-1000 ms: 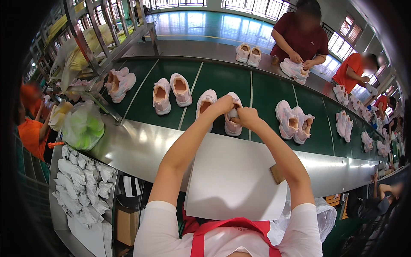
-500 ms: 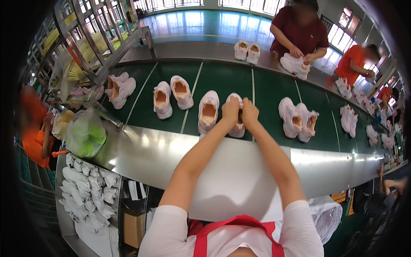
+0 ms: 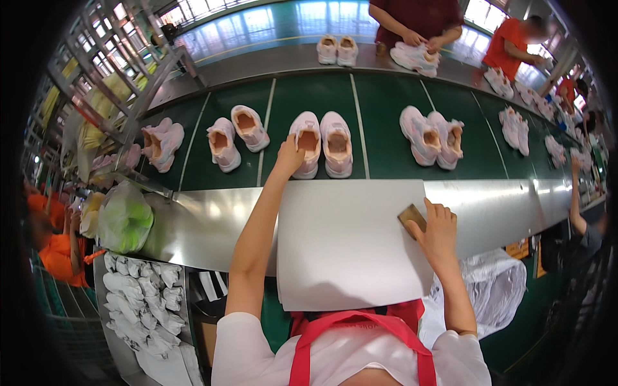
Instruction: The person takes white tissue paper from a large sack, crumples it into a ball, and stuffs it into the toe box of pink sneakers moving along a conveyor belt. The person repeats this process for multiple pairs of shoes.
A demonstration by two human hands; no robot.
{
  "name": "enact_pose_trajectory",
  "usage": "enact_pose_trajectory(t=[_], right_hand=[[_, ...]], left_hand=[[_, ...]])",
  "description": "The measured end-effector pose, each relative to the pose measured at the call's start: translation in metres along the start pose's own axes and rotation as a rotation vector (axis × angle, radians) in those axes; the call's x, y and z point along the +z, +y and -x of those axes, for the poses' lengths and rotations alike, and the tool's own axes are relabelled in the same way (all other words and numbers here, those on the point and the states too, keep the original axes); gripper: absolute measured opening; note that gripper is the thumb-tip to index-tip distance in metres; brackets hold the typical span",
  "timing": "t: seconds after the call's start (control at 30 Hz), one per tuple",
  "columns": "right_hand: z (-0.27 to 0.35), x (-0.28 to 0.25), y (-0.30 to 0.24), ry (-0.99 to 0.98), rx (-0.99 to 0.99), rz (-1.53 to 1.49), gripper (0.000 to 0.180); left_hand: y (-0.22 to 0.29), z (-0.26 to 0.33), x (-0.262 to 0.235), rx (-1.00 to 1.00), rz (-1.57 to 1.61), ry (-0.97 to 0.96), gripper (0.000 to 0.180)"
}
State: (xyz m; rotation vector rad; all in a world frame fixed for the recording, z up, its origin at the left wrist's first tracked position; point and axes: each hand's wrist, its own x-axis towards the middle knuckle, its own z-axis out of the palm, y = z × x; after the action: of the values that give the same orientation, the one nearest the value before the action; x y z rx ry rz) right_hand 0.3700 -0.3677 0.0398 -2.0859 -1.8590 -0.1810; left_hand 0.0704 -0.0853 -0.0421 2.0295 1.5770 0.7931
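Note:
A pair of pale pink sneakers stands upright side by side on the green conveyor belt in front of me. My left hand (image 3: 291, 158) grips the outer side of the left sneaker (image 3: 308, 128), its fingertips at the collar. The right sneaker (image 3: 337, 143) is untouched, its peach lining showing. My right hand (image 3: 439, 233) lies by the right edge of a stack of white paper (image 3: 347, 238), fingers stretched out. Its thumb touches a small brown block (image 3: 412, 219) lying on the paper.
More pink sneakers (image 3: 225, 143) stand in pairs along the belt (image 3: 380, 122). A steel ledge (image 3: 212, 219) borders it. At left are a metal rack (image 3: 122, 71), a bag with green contents (image 3: 125, 219) and white wrapped bundles (image 3: 141, 296). Across the belt, a person (image 3: 412, 22) handles a shoe.
Both my hands were at the right sneaker. The left has moved to the left sneaker, the right back to the paper. The pair now stands closer together, and the view has shifted.

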Motion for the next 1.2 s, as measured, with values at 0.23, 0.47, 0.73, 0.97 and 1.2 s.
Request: enact_pose_trajectory(t=[0.23, 0.47, 0.73, 0.97, 1.2], right_hand=[[-0.002, 0.007, -0.009, -0.137, 0.103, -0.376, 0.036], [0.006, 0.011, 0.005, -0.088, 0.217, -0.457, 0.022], [0.020, 0.012, 0.013, -0.297, 0.068, -0.794, 0.028], [0.012, 0.040, 0.020, 0.115, 0.106, -0.556, 0.034], [0.138, 0.050, 0.114, 0.775, 0.901, -1.098, 0.007]], left_hand=[[0.138, 0.062, -0.008, 0.400, -0.038, 0.272, 0.022], [0.157, 0.175, 0.049, 0.881, 0.123, -0.331, 0.026], [0.172, 0.169, 0.043, 1.020, -0.258, -0.126, 0.017], [0.175, 0.179, 0.041, 0.839, 0.072, -0.455, 0.006], [0.170, 0.184, 0.049, 0.888, -0.044, -0.379, 0.003]])
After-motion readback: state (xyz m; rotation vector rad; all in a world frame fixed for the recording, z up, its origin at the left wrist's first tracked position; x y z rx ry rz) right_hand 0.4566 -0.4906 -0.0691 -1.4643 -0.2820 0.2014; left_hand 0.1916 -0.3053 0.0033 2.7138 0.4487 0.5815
